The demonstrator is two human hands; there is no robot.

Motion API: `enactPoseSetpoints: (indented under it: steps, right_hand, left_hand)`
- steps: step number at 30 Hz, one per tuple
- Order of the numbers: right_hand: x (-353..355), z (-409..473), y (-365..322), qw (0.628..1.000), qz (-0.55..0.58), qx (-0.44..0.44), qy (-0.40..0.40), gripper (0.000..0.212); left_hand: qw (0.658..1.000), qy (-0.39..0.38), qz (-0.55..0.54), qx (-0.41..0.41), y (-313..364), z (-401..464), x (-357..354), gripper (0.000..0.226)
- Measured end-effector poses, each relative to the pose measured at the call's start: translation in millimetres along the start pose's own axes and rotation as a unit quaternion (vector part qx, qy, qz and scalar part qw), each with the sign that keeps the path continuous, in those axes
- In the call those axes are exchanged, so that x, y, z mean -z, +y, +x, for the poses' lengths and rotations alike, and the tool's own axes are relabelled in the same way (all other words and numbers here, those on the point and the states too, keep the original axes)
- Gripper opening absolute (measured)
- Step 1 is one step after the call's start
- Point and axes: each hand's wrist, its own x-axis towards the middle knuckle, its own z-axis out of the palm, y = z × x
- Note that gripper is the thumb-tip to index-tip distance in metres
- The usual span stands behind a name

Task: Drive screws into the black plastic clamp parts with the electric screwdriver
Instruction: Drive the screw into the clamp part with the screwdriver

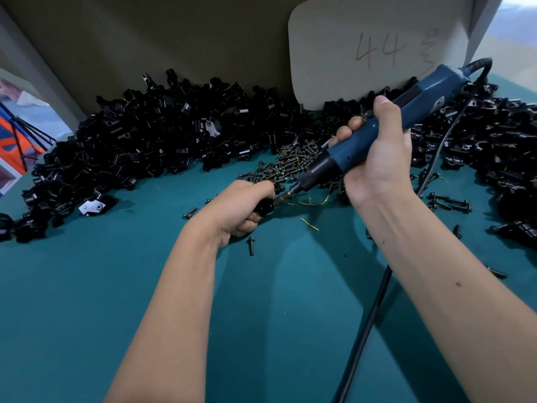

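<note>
Right now the left hand (241, 209) is curled in a tight grip around one black clamp (265, 207), fingers pressed together over it so that only a small edge of the part shows. The right hand (374, 158) is wrapped closed around the blue screwdriver (377, 135), thumb up along the body, and the bit (286, 196) angles down and left to meet the clamp at the left hand. Whether a screw sits on the bit cannot be told; the fingers hide the joint.

The clamp looks like a small, stiff moulded piece, probably light and a bit slick, so it likely needs a full fist grip to resist the twist of the driver. The screwdriver seems heavier and top-weighted, with its cord (366, 330) trailing off the rear end and down across the table; holding it at mid-body, as now, should keep the tip steady.

Just beyond the hands lies a heap of screws (293, 161), with a few strays scattered near the left wrist. Large piles of clamps (151, 141) curve round the back and both sides. All of it lies on a teal table (276, 315) with a soft-looking cover. A pale board (334, 53) marked "44" leans against the brown back wall.
</note>
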Motion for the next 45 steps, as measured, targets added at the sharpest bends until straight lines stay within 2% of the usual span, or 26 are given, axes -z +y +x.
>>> enactPoseSetpoints:
  steps: [21,25,29,32,37,41,45]
  right_hand:
    - [-2.0,-0.9,-2.3,1.000,0.002,0.008,-0.010,0.022]
    - [-7.1,-6.5,-13.0,0.996,0.025,-0.013,-0.081,0.013]
    - [-15.7,-14.9,-24.9,0.984,0.051,-0.009,-0.173,0.021]
    - [-21.6,-19.0,-27.3,0.978,0.018,0.005,-0.208,0.026]
    - [-22.2,-18.3,-23.7,0.992,0.012,0.010,-0.128,0.039]
    - [-18.8,-14.7,-23.1,0.996,0.043,0.007,-0.073,0.045]
    - [-13.8,-3.5,-37.0,0.993,0.111,0.013,-0.049,0.049]
  left_hand:
    - [1.000,0.000,-0.017,0.018,1.3,0.2,-1.7,0.024]
    - [0.998,-0.034,-0.028,0.038,0.9,-0.6,1.5,0.026]
    - [0.991,-0.121,-0.016,0.057,-0.1,-3.0,7.0,0.035]
    - [0.986,-0.158,-0.042,0.039,-0.1,-6.5,9.0,0.029]
    - [0.990,-0.131,-0.051,0.027,-0.6,-3.5,4.9,0.030]
    - [0.992,-0.111,-0.055,0.040,-0.7,0.5,4.0,0.047]
    - [0.988,-0.094,-0.119,0.026,-3.2,0.1,13.0,0.048]
